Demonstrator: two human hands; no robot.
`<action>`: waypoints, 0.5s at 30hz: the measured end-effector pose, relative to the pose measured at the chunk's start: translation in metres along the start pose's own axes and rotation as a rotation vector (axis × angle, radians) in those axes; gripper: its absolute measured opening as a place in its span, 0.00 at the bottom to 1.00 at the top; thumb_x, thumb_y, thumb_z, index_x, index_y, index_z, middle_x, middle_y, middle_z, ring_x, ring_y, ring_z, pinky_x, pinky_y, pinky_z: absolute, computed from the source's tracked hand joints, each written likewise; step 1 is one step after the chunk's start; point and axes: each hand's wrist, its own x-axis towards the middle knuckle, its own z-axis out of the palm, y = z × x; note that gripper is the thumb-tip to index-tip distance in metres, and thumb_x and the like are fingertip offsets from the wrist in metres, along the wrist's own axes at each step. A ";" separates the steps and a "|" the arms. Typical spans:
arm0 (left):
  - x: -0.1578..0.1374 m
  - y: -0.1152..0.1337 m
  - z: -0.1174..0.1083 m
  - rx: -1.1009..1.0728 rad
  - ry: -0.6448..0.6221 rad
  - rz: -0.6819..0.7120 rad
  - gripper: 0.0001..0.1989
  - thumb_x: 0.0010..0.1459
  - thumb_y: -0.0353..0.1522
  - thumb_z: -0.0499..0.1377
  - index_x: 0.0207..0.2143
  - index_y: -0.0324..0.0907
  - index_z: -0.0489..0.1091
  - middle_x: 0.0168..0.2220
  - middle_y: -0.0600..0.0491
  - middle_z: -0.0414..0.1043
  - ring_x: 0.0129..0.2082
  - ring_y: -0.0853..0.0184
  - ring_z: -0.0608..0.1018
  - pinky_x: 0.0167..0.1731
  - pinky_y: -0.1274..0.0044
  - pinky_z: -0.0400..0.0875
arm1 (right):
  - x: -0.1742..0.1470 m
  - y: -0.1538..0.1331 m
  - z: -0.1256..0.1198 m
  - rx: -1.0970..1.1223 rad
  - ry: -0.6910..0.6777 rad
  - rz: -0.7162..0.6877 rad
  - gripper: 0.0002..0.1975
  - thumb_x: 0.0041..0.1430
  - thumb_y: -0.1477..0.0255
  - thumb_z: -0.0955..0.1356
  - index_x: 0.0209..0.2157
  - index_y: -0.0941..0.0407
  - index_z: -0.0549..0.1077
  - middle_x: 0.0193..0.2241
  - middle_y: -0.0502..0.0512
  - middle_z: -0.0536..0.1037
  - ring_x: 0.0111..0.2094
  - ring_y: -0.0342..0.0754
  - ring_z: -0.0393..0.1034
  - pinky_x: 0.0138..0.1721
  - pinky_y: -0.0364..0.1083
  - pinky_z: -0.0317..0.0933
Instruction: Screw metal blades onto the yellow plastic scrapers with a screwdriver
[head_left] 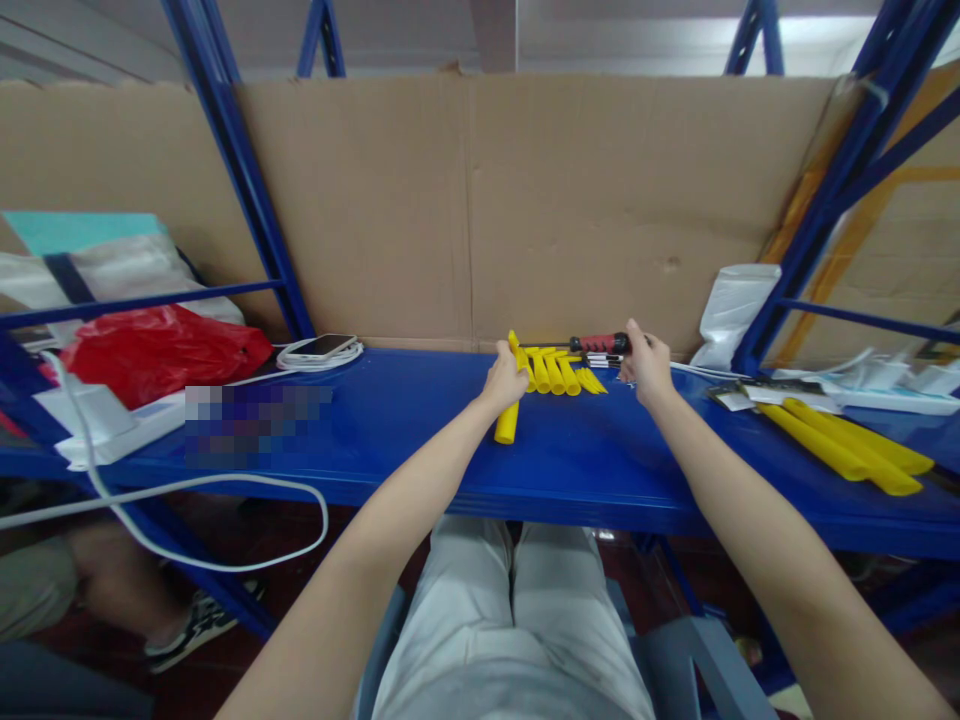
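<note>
My left hand (505,380) is closed around a yellow tube (507,424), which shows above and below the fingers. A screwdriver (598,343) with a red and black handle lies level in front of my right hand (649,368), whose fingers are closed at the handle's end. Its thin shaft points left and reaches the upper part of the held tube; whether it enters the tube is too small to tell. Between my hands lie several yellow tubes (553,374) in a row, small pointed yellow pieces (590,381) and thin black-and-white sticks (602,361).
More long yellow pieces (851,445) lie right on the blue shelf (420,430). A white plastic bag (733,315) leans against the cardboard (360,200). At left are a phone (326,346) on coiled cable, a red bag (165,350) and a power strip (135,435). A person's leg shows below.
</note>
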 end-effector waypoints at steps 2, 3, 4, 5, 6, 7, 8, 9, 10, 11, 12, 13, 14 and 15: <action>0.001 -0.001 0.000 -0.002 0.001 0.008 0.27 0.53 0.27 0.60 0.54 0.45 0.53 0.46 0.46 0.73 0.42 0.61 0.80 0.43 0.71 0.74 | -0.001 -0.003 0.001 0.008 0.012 0.034 0.18 0.53 0.57 0.70 0.25 0.52 0.61 0.08 0.39 0.54 0.09 0.39 0.49 0.10 0.41 0.46; 0.001 -0.001 0.000 -0.001 0.002 0.011 0.28 0.53 0.26 0.60 0.54 0.45 0.53 0.47 0.46 0.73 0.42 0.61 0.81 0.43 0.71 0.74 | -0.002 -0.004 0.001 0.021 0.011 0.048 0.16 0.53 0.59 0.70 0.25 0.52 0.61 0.09 0.39 0.56 0.09 0.40 0.51 0.10 0.41 0.47; 0.001 -0.001 0.000 0.002 0.004 0.013 0.28 0.53 0.26 0.60 0.54 0.45 0.53 0.47 0.45 0.73 0.42 0.60 0.81 0.43 0.71 0.74 | -0.002 -0.006 0.002 0.034 0.006 0.057 0.15 0.53 0.60 0.70 0.26 0.52 0.61 0.10 0.40 0.59 0.10 0.40 0.53 0.10 0.41 0.47; 0.001 -0.001 0.000 0.005 0.006 0.014 0.28 0.53 0.26 0.60 0.54 0.45 0.53 0.47 0.45 0.73 0.42 0.60 0.81 0.43 0.70 0.74 | -0.003 -0.007 0.002 0.046 -0.003 0.064 0.15 0.53 0.60 0.70 0.27 0.53 0.62 0.11 0.41 0.62 0.11 0.40 0.55 0.10 0.41 0.48; 0.001 -0.001 0.000 0.009 0.006 0.014 0.28 0.53 0.26 0.60 0.54 0.45 0.53 0.47 0.46 0.73 0.42 0.60 0.81 0.43 0.70 0.74 | -0.003 -0.008 0.002 0.051 -0.016 0.068 0.15 0.53 0.60 0.70 0.27 0.53 0.62 0.13 0.42 0.64 0.11 0.41 0.57 0.10 0.40 0.49; 0.001 -0.001 0.000 0.013 0.006 0.012 0.28 0.53 0.26 0.60 0.54 0.45 0.53 0.47 0.46 0.73 0.42 0.60 0.81 0.43 0.70 0.74 | -0.004 -0.007 0.002 0.047 -0.030 0.068 0.15 0.54 0.59 0.69 0.27 0.53 0.62 0.13 0.43 0.66 0.11 0.41 0.58 0.10 0.40 0.49; 0.001 -0.001 0.000 0.018 0.005 0.008 0.28 0.53 0.26 0.60 0.54 0.45 0.53 0.46 0.46 0.73 0.42 0.60 0.81 0.43 0.71 0.74 | -0.003 -0.007 0.002 0.030 -0.037 0.064 0.15 0.55 0.58 0.68 0.27 0.53 0.62 0.13 0.43 0.65 0.11 0.41 0.58 0.10 0.40 0.49; 0.001 -0.001 0.000 0.021 0.006 0.004 0.28 0.53 0.26 0.60 0.54 0.46 0.53 0.46 0.47 0.73 0.42 0.60 0.81 0.43 0.71 0.74 | -0.003 -0.006 0.001 0.006 -0.038 0.055 0.16 0.56 0.57 0.68 0.26 0.53 0.62 0.11 0.43 0.63 0.10 0.41 0.56 0.09 0.40 0.48; 0.001 -0.001 0.000 0.024 0.007 0.001 0.28 0.53 0.26 0.59 0.54 0.46 0.53 0.46 0.47 0.73 0.42 0.60 0.81 0.43 0.71 0.74 | -0.002 -0.004 0.000 -0.016 -0.034 0.044 0.17 0.56 0.56 0.67 0.25 0.53 0.62 0.10 0.42 0.60 0.09 0.40 0.54 0.09 0.40 0.46; 0.001 -0.001 0.000 0.026 0.008 -0.001 0.28 0.53 0.26 0.59 0.54 0.45 0.53 0.46 0.47 0.73 0.42 0.60 0.81 0.43 0.71 0.74 | 0.000 -0.002 0.000 -0.029 -0.031 0.034 0.17 0.56 0.57 0.68 0.24 0.53 0.62 0.08 0.41 0.57 0.08 0.40 0.52 0.08 0.40 0.46; 0.001 -0.001 0.000 0.026 0.010 -0.002 0.28 0.53 0.26 0.59 0.54 0.45 0.53 0.46 0.46 0.73 0.42 0.60 0.81 0.42 0.71 0.74 | 0.001 -0.001 -0.001 -0.029 -0.032 0.030 0.17 0.56 0.58 0.68 0.24 0.53 0.62 0.08 0.40 0.55 0.08 0.39 0.50 0.08 0.40 0.45; 0.001 -0.001 -0.001 0.026 0.011 -0.001 0.27 0.53 0.26 0.59 0.54 0.45 0.53 0.46 0.46 0.73 0.42 0.60 0.81 0.42 0.71 0.74 | 0.002 0.001 -0.001 -0.017 -0.041 0.032 0.16 0.55 0.59 0.69 0.24 0.53 0.62 0.07 0.39 0.54 0.08 0.39 0.50 0.08 0.40 0.46; 0.001 -0.001 -0.001 0.026 0.011 -0.001 0.27 0.54 0.26 0.59 0.54 0.45 0.53 0.47 0.46 0.73 0.42 0.60 0.81 0.42 0.71 0.74 | 0.003 0.002 -0.002 0.004 -0.057 0.040 0.15 0.54 0.60 0.69 0.24 0.53 0.63 0.08 0.40 0.54 0.08 0.40 0.51 0.09 0.40 0.47; 0.001 0.000 -0.001 0.026 0.011 -0.002 0.26 0.54 0.26 0.59 0.54 0.45 0.53 0.47 0.45 0.73 0.42 0.60 0.81 0.42 0.71 0.74 | 0.004 0.002 -0.002 0.028 -0.073 0.051 0.14 0.54 0.61 0.69 0.25 0.53 0.63 0.08 0.40 0.56 0.09 0.40 0.53 0.09 0.40 0.48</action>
